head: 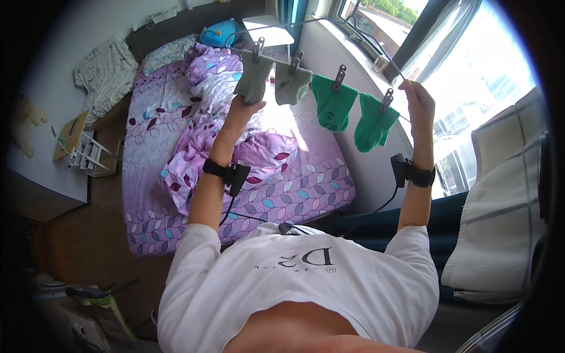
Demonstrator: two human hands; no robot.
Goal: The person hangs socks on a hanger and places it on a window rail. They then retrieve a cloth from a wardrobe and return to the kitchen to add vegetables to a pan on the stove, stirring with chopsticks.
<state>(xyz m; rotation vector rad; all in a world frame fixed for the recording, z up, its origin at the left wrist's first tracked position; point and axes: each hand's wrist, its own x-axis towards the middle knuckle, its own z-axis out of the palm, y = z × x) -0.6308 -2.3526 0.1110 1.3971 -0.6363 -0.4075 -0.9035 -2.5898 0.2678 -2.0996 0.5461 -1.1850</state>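
Observation:
A wire clothes hanger (282, 23) spans the upper middle, with several metal clips along its lower wire. Two grey socks (254, 75) hang clipped on the left, and two green socks (334, 102) on the right. My left hand (248, 110) holds the lower part of the leftmost grey sock, thumb pointing right. My right hand (417, 95) pinches the hanger's right end beside the window. Both wrists wear black straps with small devices and cables.
Below lies a bed with a purple leaf-patterned sheet (304, 189) and a rumpled quilt. A window (388, 26) with a sill stands at the upper right. A pale checked cloth (499, 198) hangs at the right. A small wooden-topped cart (73, 132) stands at the left.

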